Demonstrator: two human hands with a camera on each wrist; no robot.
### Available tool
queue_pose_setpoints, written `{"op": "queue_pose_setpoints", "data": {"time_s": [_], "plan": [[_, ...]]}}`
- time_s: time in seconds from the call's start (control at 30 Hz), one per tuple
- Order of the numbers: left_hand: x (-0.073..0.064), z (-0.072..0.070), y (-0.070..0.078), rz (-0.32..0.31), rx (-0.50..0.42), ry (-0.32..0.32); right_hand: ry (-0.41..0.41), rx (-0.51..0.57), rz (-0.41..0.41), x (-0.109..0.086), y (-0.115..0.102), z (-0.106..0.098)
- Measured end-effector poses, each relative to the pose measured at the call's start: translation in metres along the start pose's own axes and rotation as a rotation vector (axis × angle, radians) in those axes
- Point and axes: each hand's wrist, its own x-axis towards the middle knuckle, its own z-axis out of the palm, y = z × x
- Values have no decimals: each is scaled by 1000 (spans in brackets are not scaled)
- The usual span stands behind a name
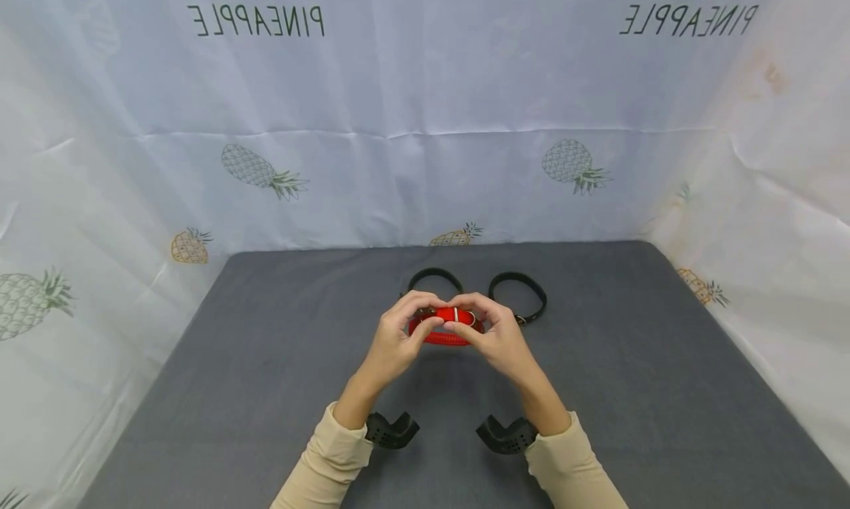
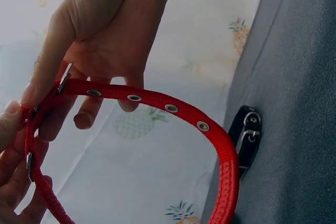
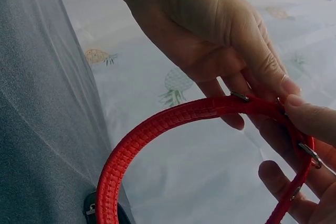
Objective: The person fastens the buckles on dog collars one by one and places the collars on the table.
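Note:
A red collar [image 1: 446, 338] with metal eyelets and a metal buckle [image 3: 310, 155] forms a closed loop above the table. My left hand [image 1: 396, 336] pinches its buckle side between thumb and index finger. From the other side, my right hand [image 1: 499, 338] pinches the same stretch, with the two thumbs almost meeting. In the left wrist view, several eyelets [image 2: 171, 108] show along the band. The padded part of the loop [image 3: 136, 145] hangs away from the fingers. Some of the buckle area is hidden behind the fingertips.
Two black collars lie looped on the grey table [image 1: 265, 391] beyond the hands: a left one [image 1: 434, 271], partly covered by the hands, and a right one [image 1: 541, 291]. A pineapple-print curtain [image 1: 425, 184] hangs behind and at both sides. Black wrist mounts [image 1: 393, 431] sit at both wrists.

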Motion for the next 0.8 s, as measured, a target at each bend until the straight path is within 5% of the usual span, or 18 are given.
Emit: {"op": "queue_pose_setpoints", "data": {"time_s": [0.8], "plan": [[0, -5, -2, -2, 26, 42, 10, 73, 9, 2, 3, 0]]}}
